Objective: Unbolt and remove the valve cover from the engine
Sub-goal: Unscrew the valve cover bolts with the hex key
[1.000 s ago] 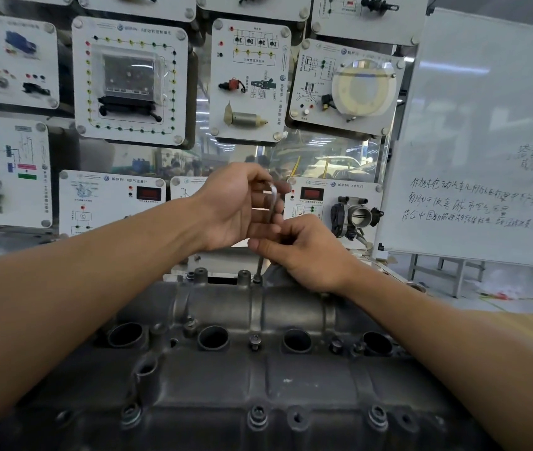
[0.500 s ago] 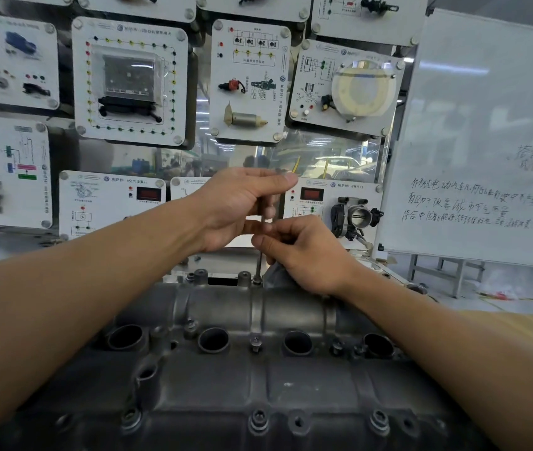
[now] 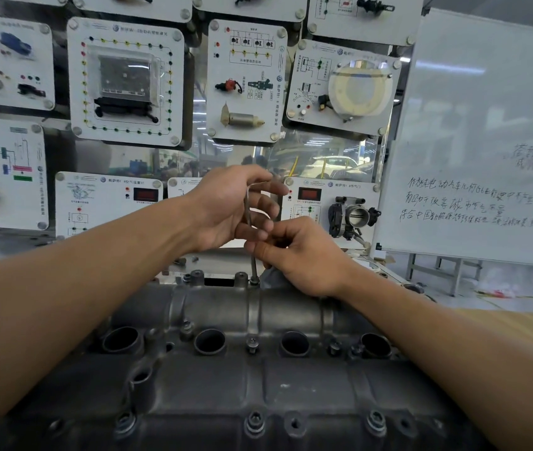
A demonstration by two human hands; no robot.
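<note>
White training panels point(image 3: 125, 81) cover the wall beside a whiteboard point(image 3: 486, 135).

Light: even, cool, from overhead; moderately bright. Whiteboard point(image 3: 486, 125) shows pale streaks of glare; mirrored wall strip point(image 3: 323, 154) reflects ceiling lights. Valve cover point(image 3: 258, 385) dark, low contrast, soft shadows in its bores. Wide-angle bowing toward edges. Wall panels point(image 3: 5, 174) at far left smeared, out of focus; hex key point(image 3: 248, 209) at centre reads sharp.

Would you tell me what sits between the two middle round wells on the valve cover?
A single bolt, seated in the valve cover, shown in the head view.
</note>
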